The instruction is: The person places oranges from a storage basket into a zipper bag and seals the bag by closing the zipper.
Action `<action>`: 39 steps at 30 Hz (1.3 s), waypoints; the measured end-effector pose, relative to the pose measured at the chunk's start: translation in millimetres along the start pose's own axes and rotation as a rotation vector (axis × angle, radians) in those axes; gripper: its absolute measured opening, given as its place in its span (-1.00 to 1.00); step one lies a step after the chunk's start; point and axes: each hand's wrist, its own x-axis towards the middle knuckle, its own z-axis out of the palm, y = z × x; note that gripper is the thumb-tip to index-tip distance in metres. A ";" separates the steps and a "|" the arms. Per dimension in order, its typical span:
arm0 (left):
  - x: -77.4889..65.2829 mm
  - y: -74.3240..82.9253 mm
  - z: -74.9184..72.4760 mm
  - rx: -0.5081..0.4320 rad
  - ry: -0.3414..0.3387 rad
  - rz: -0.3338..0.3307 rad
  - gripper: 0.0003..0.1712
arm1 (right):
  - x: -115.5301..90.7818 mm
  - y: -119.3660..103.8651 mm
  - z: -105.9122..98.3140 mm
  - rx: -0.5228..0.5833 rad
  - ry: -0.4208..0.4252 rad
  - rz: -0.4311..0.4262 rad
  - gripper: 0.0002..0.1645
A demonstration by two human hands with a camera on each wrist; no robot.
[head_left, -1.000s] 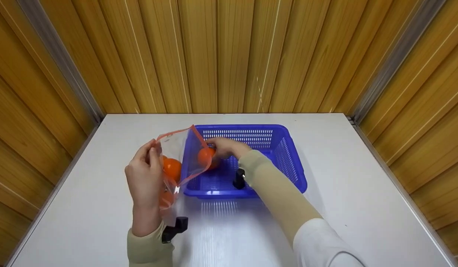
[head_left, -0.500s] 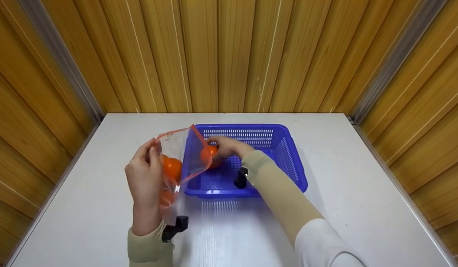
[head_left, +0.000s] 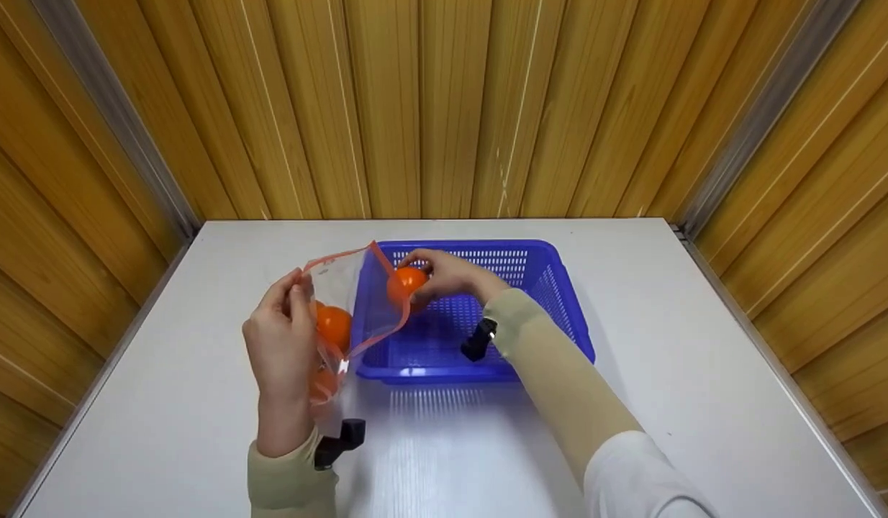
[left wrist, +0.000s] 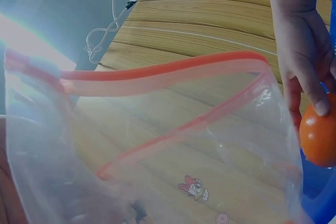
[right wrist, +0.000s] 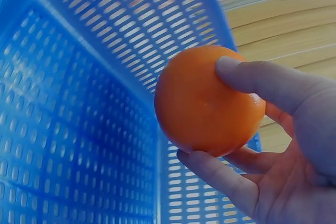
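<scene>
My left hand (head_left: 280,345) pinches the edge of a clear zip bag (head_left: 343,280) with an orange-red rim, keeping its mouth spread toward the basket. Inside the bag lie several oranges (head_left: 334,326), partly hidden by the hand. My right hand (head_left: 451,277) grips one orange (right wrist: 210,100) between thumb and fingertips. That orange is above the left part of the blue perforated basket (head_left: 480,374), beside the bag's mouth; in the head view the bag's clear side overlaps it. In the left wrist view the bag (left wrist: 173,129) shows a small printed cartoon figure, and the right hand (left wrist: 302,51) is at the right.
A white table (head_left: 703,417) carries the basket and bag. Wood-patterned panels (head_left: 451,108) enclose its back and sides. Black camera mounts (head_left: 340,442) sit on both wrists. A coiled white cord (left wrist: 113,24) hangs beyond the table in the left wrist view.
My right hand has lifted the orange up from inside the basket and drawn slightly back toward the far side. The left hand and bag have stayed in place.
</scene>
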 end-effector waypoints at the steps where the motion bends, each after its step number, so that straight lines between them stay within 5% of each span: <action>1: 0.0 0.8 -0.2 -0.003 -0.003 -0.002 -0.64 | -1.2 -0.5 -1.1 0.006 0.009 -0.009 -0.23; 15: -0.1 2.2 -2.4 -0.011 -0.019 -0.015 -0.62 | -22.9 -4.5 -15.7 0.249 0.102 -0.107 -0.23; 25: 0.7 -2.2 -1.2 0.019 0.025 0.039 -0.65 | -40.5 -10.0 -18.5 0.339 0.180 -0.187 -0.23; 39: 0.2 1.7 -3.5 -0.011 -0.012 -0.001 -0.64 | -64.6 -21.7 -12.7 0.473 0.249 -0.310 -0.20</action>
